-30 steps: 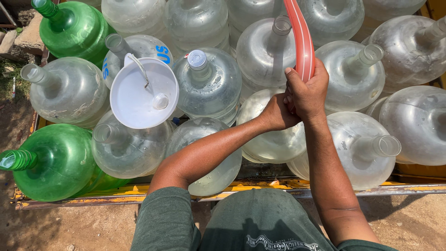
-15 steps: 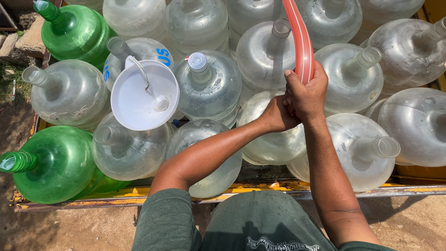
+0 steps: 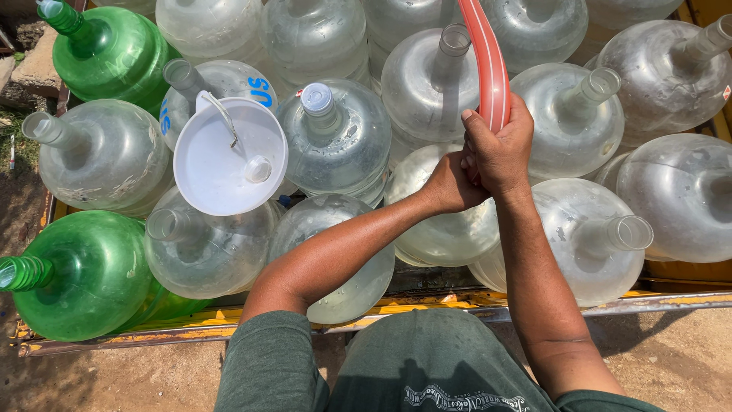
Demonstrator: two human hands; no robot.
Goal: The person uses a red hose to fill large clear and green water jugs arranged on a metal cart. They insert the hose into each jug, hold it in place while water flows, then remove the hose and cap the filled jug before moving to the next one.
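Green jugs [image 3: 84, 267] and a white funnel [image 3: 229, 156] resting among clear jugs [image 3: 335, 145] flank a person at a loaded truck bed [image 3: 427, 305]. The left hand [image 3: 450, 183] is closed low on a red hose [image 3: 488, 65] and the right hand [image 3: 499, 145] wrapped just above, over a clear jug. A firm two-handed grip, kept close together, would likely best steady the hose end.

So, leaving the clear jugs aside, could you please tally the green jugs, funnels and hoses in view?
green jugs: 2
white funnel: 1
red hose: 1
Total: 4
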